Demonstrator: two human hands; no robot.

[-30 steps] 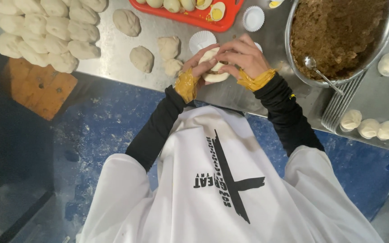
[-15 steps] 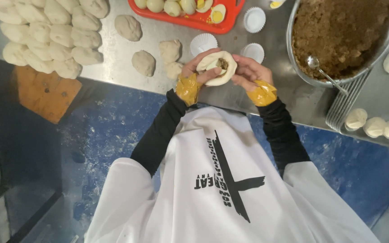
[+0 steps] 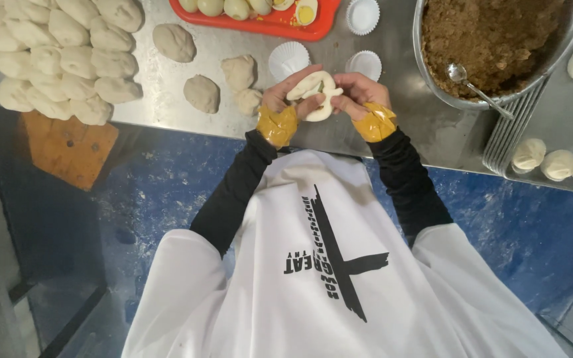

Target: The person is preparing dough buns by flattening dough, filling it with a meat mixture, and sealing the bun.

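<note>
Above the near edge of the steel table (image 3: 167,79), the left hand (image 3: 285,96) and right hand (image 3: 359,93) share a grip on one round of pale dough (image 3: 313,93), fingers clenched around its rim from both sides. Just beyond that grip sit two white paper cups (image 3: 289,59), with loose dough lumps (image 3: 201,93) left of it and a metal bowl of brown filling (image 3: 492,33) well to its right.

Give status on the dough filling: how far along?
Looks early.
Done: three closed balls sit at the right edge.
In hand: the left hand and right hand pinch one dough round.
Left: a big dough pile, loose lumps, empty paper cups, plenty of brown filling, and egg halves on the red tray.
</note>
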